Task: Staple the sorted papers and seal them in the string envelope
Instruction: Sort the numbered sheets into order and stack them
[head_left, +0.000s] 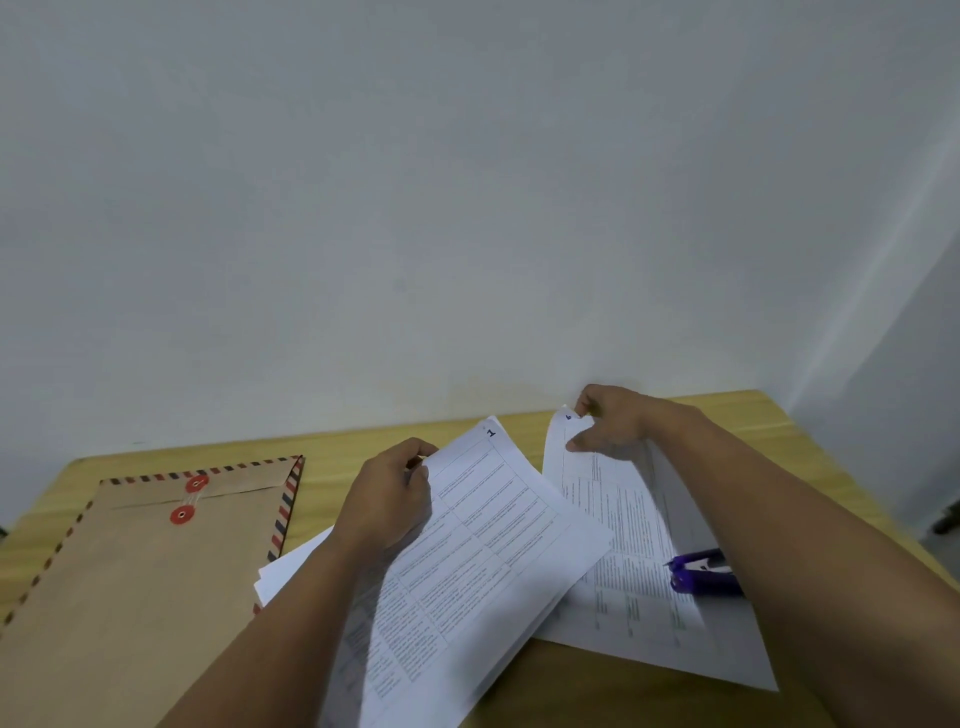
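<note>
Wooden bench carries printed papers under both hands. The left hand grips the top edge of a stack of sheets marked 1, lifting it off the bench. The right hand pinches the upper corner of another sheet, curling it up. A purple stapler lies on those right-hand papers, beside the right forearm. The brown string envelope lies flat to the left, apart from both hands.

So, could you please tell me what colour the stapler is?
The stapler is purple with a dark underside, seen in the head view beside the right forearm.
</note>
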